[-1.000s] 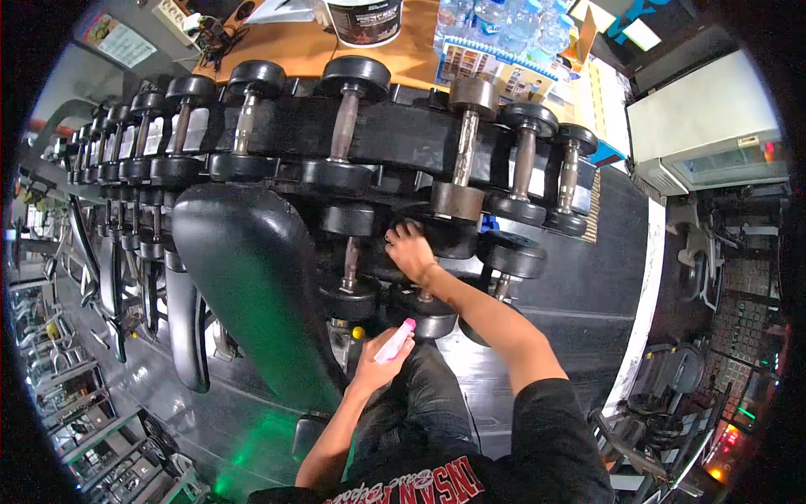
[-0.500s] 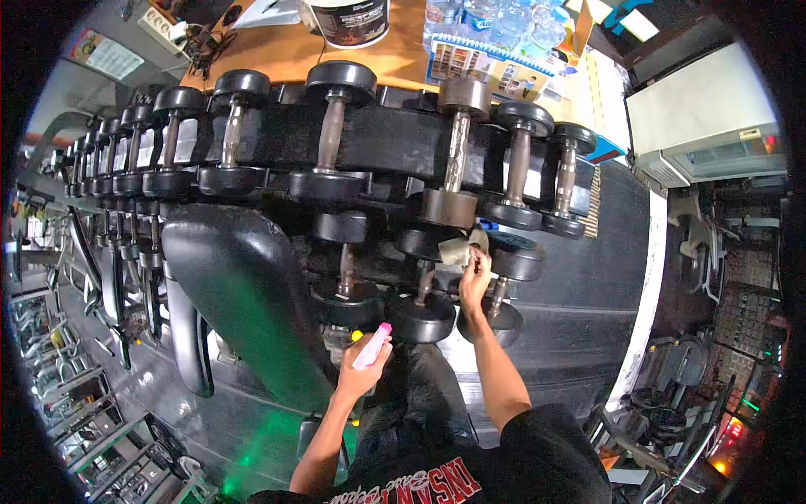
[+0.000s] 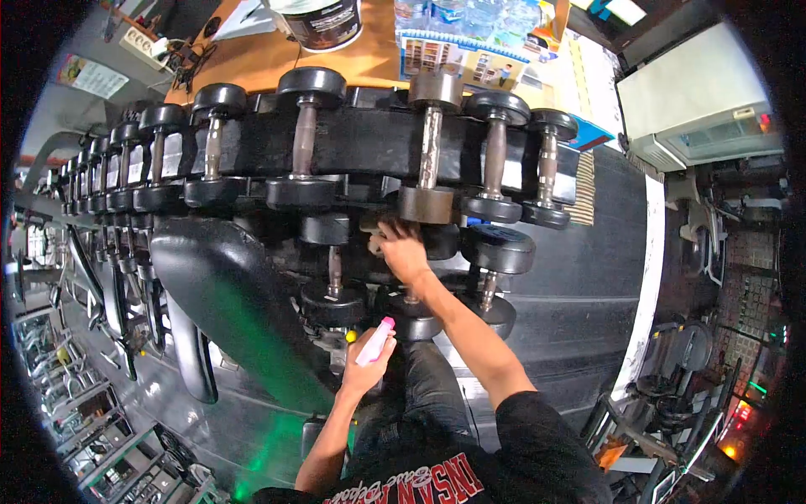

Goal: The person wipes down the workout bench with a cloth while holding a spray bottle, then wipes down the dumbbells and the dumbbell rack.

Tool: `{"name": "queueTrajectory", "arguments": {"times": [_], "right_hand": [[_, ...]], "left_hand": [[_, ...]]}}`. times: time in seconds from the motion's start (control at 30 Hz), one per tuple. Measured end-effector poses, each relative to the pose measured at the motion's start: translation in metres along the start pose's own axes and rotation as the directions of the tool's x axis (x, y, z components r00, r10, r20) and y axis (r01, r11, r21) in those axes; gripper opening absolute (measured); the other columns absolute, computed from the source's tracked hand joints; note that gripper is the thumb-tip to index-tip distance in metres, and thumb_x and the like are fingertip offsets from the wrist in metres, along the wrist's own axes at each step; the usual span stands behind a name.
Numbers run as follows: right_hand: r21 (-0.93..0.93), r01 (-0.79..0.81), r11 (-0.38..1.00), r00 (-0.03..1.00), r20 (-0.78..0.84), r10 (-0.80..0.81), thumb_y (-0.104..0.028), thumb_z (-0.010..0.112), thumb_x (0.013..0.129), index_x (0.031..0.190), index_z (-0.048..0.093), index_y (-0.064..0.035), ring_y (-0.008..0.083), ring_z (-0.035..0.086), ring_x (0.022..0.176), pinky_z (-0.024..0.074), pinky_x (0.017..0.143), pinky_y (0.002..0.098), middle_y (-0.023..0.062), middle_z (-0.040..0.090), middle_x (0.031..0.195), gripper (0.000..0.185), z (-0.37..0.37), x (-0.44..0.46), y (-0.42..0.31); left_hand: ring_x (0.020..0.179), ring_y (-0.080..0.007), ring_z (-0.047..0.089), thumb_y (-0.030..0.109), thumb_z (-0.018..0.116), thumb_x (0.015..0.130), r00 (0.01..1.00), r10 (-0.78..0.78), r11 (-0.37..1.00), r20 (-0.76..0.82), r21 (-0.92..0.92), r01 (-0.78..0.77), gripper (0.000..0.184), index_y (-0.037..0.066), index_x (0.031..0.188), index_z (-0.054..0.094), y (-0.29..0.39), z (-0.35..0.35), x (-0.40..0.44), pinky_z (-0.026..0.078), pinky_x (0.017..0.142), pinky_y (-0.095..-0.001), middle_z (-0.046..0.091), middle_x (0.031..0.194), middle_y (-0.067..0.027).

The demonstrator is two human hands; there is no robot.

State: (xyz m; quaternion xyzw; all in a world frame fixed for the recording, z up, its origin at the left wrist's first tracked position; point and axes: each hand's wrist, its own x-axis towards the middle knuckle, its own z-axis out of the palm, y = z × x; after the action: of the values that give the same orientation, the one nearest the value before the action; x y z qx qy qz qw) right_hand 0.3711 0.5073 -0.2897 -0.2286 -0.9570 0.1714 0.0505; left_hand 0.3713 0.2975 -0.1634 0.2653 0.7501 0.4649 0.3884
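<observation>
My left hand [image 3: 366, 359] is wrapped round a small pale bottle [image 3: 374, 345] with a bright pink top, held low in front of the rack. My right hand [image 3: 405, 256] reaches in among the lower dumbbells, fingers curled on a beige cloth [image 3: 374, 242] that is mostly hidden behind them. Just under this hand lies a black dumbbell [image 3: 411, 317] on the lower tier, its handle largely covered by the hand and forearm. Beside it on the left is another dumbbell [image 3: 335, 273]; on the right, a third black dumbbell [image 3: 489, 290]. Above stands a worn metal dumbbell [image 3: 431, 151].
A black padded bench [image 3: 222, 281] stands close on the left. Behind the upper dumbbell row, a wooden table [image 3: 252, 63] bears a tub [image 3: 326, 25], water bottles [image 3: 466, 15] and a spiral calendar [image 3: 466, 60]. A white fridge [image 3: 693, 97] is at far right.
My right hand has moved left with the cloth, from beside the right-hand lower dumbbell to the middle one. The left hand still holds the bottle. The view has shifted slightly.
</observation>
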Motion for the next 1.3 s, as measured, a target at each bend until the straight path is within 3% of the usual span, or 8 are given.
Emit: {"name": "queueTrajectory", "arguments": {"times": [0.1, 0.17, 0.27, 0.37, 0.47, 0.53, 0.63, 1.3], "right_hand": [[0.243, -0.098, 0.965, 0.98, -0.143, 0.136, -0.008, 0.062, 0.069, 0.104, 0.07, -0.0179, 0.0303, 0.059, 0.103, 0.0501, 0.083, 0.0388, 0.011, 0.059, 0.121, 0.037, -0.036, -0.04, 0.029], [0.324, -0.292, 0.9, 0.781, -0.462, 0.42, -0.001, 0.058, 0.078, 0.106, 0.068, -0.0095, 0.0314, 0.062, 0.09, 0.0504, 0.079, 0.0368, 0.0163, 0.062, 0.097, 0.03, -0.02, -0.07, 0.041], [0.671, -0.473, 0.572, 0.464, -0.362, 0.808, -0.003, 0.057, 0.083, 0.104, 0.061, -0.0004, 0.0433, 0.058, 0.094, 0.0467, 0.08, 0.0469, 0.0219, 0.06, 0.098, 0.022, 0.018, -0.085, 0.055], [0.634, -0.609, 0.477, 0.383, -0.292, 0.877, -0.001, 0.056, 0.081, 0.104, 0.059, 0.0032, 0.0454, 0.058, 0.094, 0.047, 0.081, 0.0472, 0.0236, 0.06, 0.1, 0.023, 0.018, -0.074, 0.057], [0.481, -0.506, 0.716, 0.555, -0.454, 0.697, -0.001, 0.056, 0.08, 0.103, 0.059, 0.0041, 0.0449, 0.059, 0.093, 0.0475, 0.083, 0.0471, 0.0238, 0.06, 0.099, 0.023, 0.003, -0.065, 0.065], [0.513, -0.447, 0.733, 0.711, -0.294, 0.639, 0.002, 0.056, 0.076, 0.103, 0.059, 0.0048, 0.044, 0.058, 0.095, 0.048, 0.083, 0.0474, 0.0247, 0.06, 0.104, 0.027, -0.011, -0.061, 0.084], [0.357, -0.278, 0.892, 0.834, -0.372, 0.408, -0.012, 0.062, 0.076, 0.089, 0.066, -0.0042, 0.0417, 0.062, 0.08, 0.0501, 0.072, 0.0475, 0.0184, 0.064, 0.077, 0.016, 0.038, -0.052, 0.14], [0.359, -0.463, 0.811, 0.863, -0.026, 0.504, -0.021, 0.062, 0.08, 0.088, 0.069, -0.0091, 0.0383, 0.063, 0.076, 0.0508, 0.071, 0.0459, 0.0143, 0.066, 0.077, 0.016, -0.005, -0.029, 0.203]], "left_hand": [[0.063, -0.0051, 0.055, 0.011, 0.065, 0.09, 0.988, -0.152, 0.984, 0.03, -0.089, 0.154, 0.014, 0.003, 0.1, 0.066, -0.005, 0.002, 0.002, 0.046, 0.057, -0.0241, 0.063, 0.073, -0.0005], [0.06, -0.0047, 0.054, 0.012, 0.065, 0.09, 0.987, -0.158, 0.979, 0.021, -0.124, 0.159, 0.014, 0.003, 0.101, 0.066, -0.003, 0.003, 0.004, 0.045, 0.055, -0.0236, 0.062, 0.072, -0.0001], [0.056, -0.0042, 0.053, 0.013, 0.066, 0.09, 0.984, -0.18, 0.963, 0.015, -0.199, 0.179, 0.015, 0.003, 0.102, 0.066, 0.002, 0.001, 0.005, 0.044, 0.051, -0.023, 0.06, 0.07, 0.0006], [0.054, -0.0042, 0.053, 0.013, 0.066, 0.09, 0.987, -0.161, 0.965, 0.02, -0.207, 0.162, 0.015, 0.004, 0.102, 0.065, 0.003, 0.001, 0.012, 0.043, 0.049, -0.0226, 0.059, 0.069, 0.0016], [0.053, -0.0042, 0.052, 0.013, 0.066, 0.09, 0.99, -0.135, 0.977, 0.029, -0.165, 0.138, 0.015, 0.004, 0.102, 0.065, 0.003, -0.001, 0.013, 0.043, 0.049, -0.0222, 0.059, 0.068, 0.0026], [0.053, -0.0041, 0.052, 0.013, 0.066, 0.09, 0.989, -0.142, 0.978, 0.028, -0.153, 0.144, 0.015, 0.005, 0.102, 0.065, 0.002, -0.003, 0.013, 0.043, 0.049, -0.0222, 0.059, 0.067, 0.0031], [0.053, -0.004, 0.052, 0.013, 0.065, 0.09, 0.986, -0.165, 0.968, 0.025, -0.188, 0.166, 0.015, 0.005, 0.103, 0.065, 0.003, -0.004, 0.012, 0.042, 0.048, -0.0221, 0.058, 0.067, 0.0033], [0.059, -0.0057, 0.056, 0.013, 0.067, 0.089, 0.97, -0.239, 0.963, 0.044, -0.117, 0.243, 0.017, 0.003, 0.103, 0.066, -0.007, -0.021, 0.013, 0.045, 0.054, -0.0236, 0.063, 0.072, 0.0003]]}}
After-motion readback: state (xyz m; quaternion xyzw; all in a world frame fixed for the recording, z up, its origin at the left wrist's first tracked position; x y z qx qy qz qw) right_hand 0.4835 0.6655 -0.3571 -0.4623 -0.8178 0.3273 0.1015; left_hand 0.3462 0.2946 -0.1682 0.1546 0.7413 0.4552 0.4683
